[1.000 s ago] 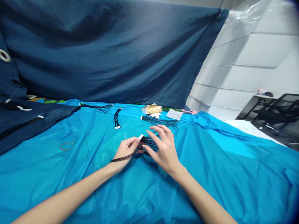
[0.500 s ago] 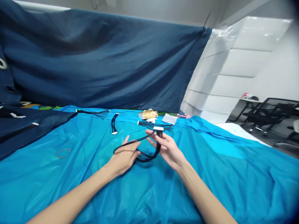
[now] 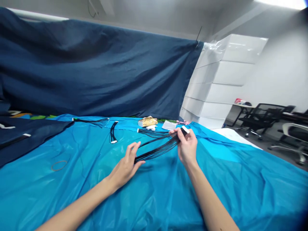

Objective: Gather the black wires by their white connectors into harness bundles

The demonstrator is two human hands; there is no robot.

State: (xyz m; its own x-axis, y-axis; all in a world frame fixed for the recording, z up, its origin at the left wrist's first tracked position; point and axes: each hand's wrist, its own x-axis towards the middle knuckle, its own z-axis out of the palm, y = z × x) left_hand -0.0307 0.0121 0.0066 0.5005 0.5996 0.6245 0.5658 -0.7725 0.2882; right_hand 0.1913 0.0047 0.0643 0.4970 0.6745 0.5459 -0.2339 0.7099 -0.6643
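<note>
A black wire harness (image 3: 157, 150) stretches between my two hands above the blue sheet. My right hand (image 3: 187, 146) is closed on its far end, just below a white connector (image 3: 185, 130). At the near end the wires run into my left hand (image 3: 126, 166), whose fingers and thumb curl around them; the wire ends there are hidden. Beyond my hands lie other black harnesses: one with white ends (image 3: 113, 132), one at the far left (image 3: 91, 121), and one behind the held wires (image 3: 151, 132).
The blue sheet (image 3: 96, 199) is wrinkled. A gold tissue pack (image 3: 148, 121) and a clear plastic bag (image 3: 169, 125) lie at the back. A thin brown ring (image 3: 59, 165) rests at left, near a dark cloth (image 3: 36, 141) holding more harnesses. White boxes (image 3: 218, 93) are stacked behind at right.
My right hand has moved right and turned, tilting the connector. The harness, which hung in a loop, is now drawn out between my hands. The view has shifted slightly.
</note>
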